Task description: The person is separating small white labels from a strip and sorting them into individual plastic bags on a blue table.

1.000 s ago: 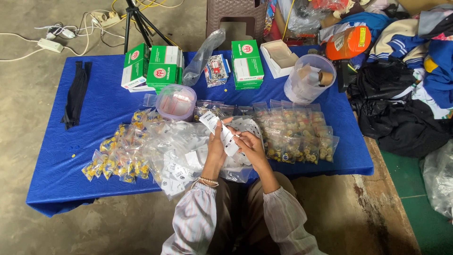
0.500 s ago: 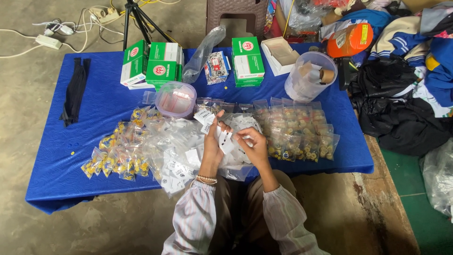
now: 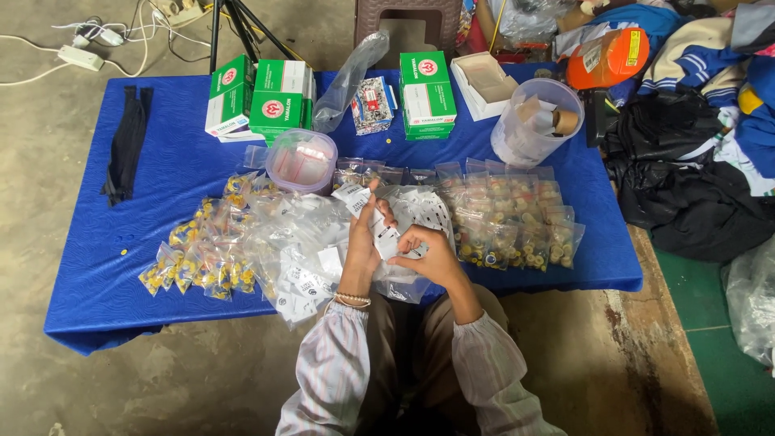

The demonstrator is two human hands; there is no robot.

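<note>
My left hand [image 3: 362,246] holds up a small clear plastic bag with a white label [image 3: 355,198] over the near edge of the blue table [image 3: 161,169]. My right hand [image 3: 430,257] is curled beside it, its fingers pinching the same bag's lower part. Under both hands lies a heap of clear bags with white labels [image 3: 303,250]. Left of the heap lie small bags with yellow contents [image 3: 198,258]. Rows of filled bags [image 3: 517,222] lie to the right.
A lidded round tub [image 3: 300,159] stands behind the heap. Green and white boxes [image 3: 258,97] and a clear bucket [image 3: 533,121] stand at the back. A black strap [image 3: 127,141] lies at the left. Clothes and bags [image 3: 694,161] are piled to the right.
Both hands have moved a little nearer to me and lower over the heap, still working the small labelled bag between them.
</note>
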